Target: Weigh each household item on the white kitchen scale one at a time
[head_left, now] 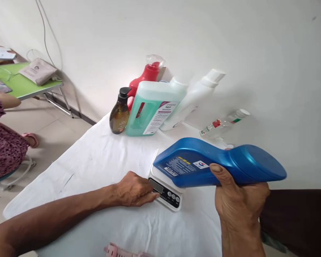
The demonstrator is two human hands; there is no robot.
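In my right hand [237, 194] is a blue plastic bottle [187, 157], gripped around its narrower part. Its wide flat-ended part points right, and its lower left part rests on or just over a white digital kitchen scale [169, 201]. My left hand [136, 189] is closed at the scale's left edge, with a finger along the front beside the dark display; some fingertips are hidden. Behind stand a brown pump bottle [119, 116], a translucent jug of green liquid [147, 110], a red bottle [147, 78] and a white bottle [195, 101].
A clear bottle [222, 125] with a white cap stands by the wall at the right. White cloth [91, 160] covers the table. A pink plastic item [117, 251] shows at the front edge. Left, a seated person [5, 139] is beside a green table [18, 82] holding a pouch [39, 71].
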